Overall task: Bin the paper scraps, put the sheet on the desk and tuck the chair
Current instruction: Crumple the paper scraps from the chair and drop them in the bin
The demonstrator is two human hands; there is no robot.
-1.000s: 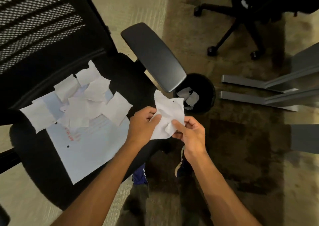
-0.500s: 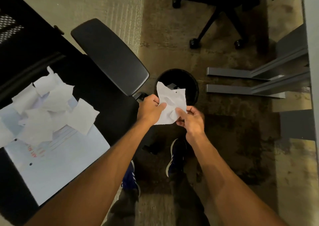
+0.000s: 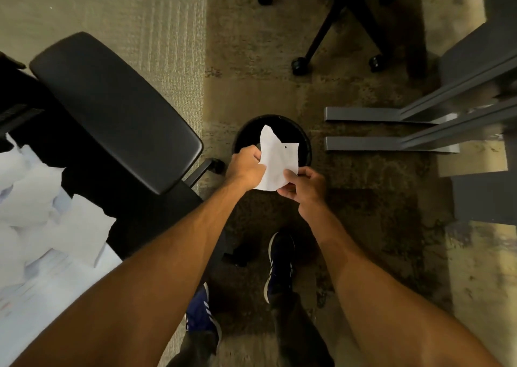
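Since a second ago the scrap [image 3: 277, 161], pinched by left hand [image 3: 246, 168] and right hand [image 3: 303, 183], has moved from beside the chair [image 3: 112, 112] to directly over the bin [image 3: 306, 142], so a drop looks next; more scraps [image 3: 50, 215] wait on the seat.

The floor [image 3: 251, 58] was carpet, pale and ribbed at the left, darker and mottled at the right. On it stood a round black bin [image 3: 306, 142], close to two grey desk feet [image 3: 363, 114] at its right. A black office chair [image 3: 117, 109] stood at the left, its seat bearing a white sheet [image 3: 56, 288] with torn paper scraps [image 3: 81, 229] piled on it. Another chair's wheeled base [image 3: 333, 30] rested farther off.
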